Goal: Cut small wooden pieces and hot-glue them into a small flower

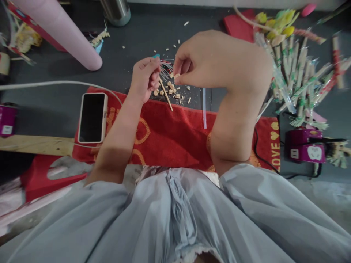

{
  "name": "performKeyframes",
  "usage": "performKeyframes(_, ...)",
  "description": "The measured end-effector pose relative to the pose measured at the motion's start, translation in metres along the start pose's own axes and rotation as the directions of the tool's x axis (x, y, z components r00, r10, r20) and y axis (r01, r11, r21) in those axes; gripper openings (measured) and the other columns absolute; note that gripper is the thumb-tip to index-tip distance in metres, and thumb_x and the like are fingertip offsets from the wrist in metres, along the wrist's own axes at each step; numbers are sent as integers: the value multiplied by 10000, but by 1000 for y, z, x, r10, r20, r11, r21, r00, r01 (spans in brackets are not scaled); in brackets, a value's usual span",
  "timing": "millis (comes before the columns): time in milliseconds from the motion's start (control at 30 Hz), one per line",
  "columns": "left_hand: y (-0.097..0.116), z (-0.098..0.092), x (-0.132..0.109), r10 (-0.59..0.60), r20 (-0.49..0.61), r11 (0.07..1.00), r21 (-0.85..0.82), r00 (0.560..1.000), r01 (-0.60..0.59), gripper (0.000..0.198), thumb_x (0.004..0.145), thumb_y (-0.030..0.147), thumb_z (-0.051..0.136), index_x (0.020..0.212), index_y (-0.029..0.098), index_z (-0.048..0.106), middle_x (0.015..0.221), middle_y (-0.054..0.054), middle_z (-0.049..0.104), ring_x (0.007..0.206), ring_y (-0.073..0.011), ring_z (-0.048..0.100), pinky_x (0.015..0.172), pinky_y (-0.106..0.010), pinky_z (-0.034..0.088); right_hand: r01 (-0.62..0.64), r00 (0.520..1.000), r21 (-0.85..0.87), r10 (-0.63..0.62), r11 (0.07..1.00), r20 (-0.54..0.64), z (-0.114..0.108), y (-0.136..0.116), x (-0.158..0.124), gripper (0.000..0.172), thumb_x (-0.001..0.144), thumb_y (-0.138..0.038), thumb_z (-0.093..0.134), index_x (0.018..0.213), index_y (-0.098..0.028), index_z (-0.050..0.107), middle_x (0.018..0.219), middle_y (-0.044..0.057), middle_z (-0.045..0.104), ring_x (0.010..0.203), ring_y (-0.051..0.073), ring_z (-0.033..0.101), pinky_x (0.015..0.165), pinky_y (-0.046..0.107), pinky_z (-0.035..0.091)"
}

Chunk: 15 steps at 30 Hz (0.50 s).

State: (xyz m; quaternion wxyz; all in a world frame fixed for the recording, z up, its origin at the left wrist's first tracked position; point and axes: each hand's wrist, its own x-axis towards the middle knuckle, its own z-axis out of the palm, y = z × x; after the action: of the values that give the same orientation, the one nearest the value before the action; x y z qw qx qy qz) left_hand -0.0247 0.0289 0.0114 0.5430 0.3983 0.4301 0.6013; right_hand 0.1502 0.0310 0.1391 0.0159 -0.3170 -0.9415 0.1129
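My left hand (144,78) is closed round a thin wooden stick (166,94), whose lower end points down toward the red towel. A bit of teal (156,56) shows at its fingertips, and a bundle of fine white strands (166,68) fans out beside them. To the right, my right hand (196,60) bends in from above, thumb and fingers pinched on a small beige piece (177,77). Below and between the hands, several beige chunks (171,88) and crumbs lie on the dark table. What the strands are fixed to is hidden by my fingers.
A red towel (175,135) lies along the table's front edge, with a phone (93,117) on its left. Plastic-wrapped sticks (297,75) are heaped at right, near a purple box (305,145). A pink cylinder (68,36) and a metal cup (116,12) stand behind.
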Motion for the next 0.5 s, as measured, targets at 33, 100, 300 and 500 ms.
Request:
performKeyframes(33, -1, -2, 1, 7, -16, 1000, -15, 1000, -8, 299, 730, 411, 649, 526, 236, 517, 449, 54, 298, 340, -56, 211, 348, -238, 85, -4, 1000, -2, 4, 1000, 0, 0, -1, 0, 157, 796, -203, 588, 868, -122, 703, 810, 71, 691, 784, 220, 644, 671, 303, 410)
performKeyframes(100, -3, -8, 3, 10, -51, 999, -38, 999, -12, 321, 725, 446, 633, 517, 254, 484, 436, 50, 288, 343, -71, 225, 353, -245, 105, -21, 1000, -16, 21, 1000, 3, 0, -2, 1, 157, 795, -208, 593, 862, -118, 702, 818, 83, 692, 796, 237, 647, 684, 318, 424)
performKeyframes(300, -5, -19, 5, -8, -64, 991, -133, 998, 0, 299, 677, 455, 639, 502, 275, 478, 428, 34, 298, 378, -92, 204, 363, -257, 112, -31, 999, -58, 32, 998, 19, 4, 4, 5, 150, 784, -205, 593, 871, -148, 702, 798, 62, 687, 810, 253, 651, 706, 348, 457)
performKeyframes(500, 1, -16, -2, -24, -121, 973, -231, 992, -5, 453, 813, 556, 552, 534, 224, 424, 470, 49, 229, 416, -78, 123, 383, -266, 58, -57, 979, 140, 83, 988, -188, 34, 13, 3, 102, 816, -241, 582, 867, -193, 656, 841, 43, 690, 785, 178, 618, 700, 308, 454)
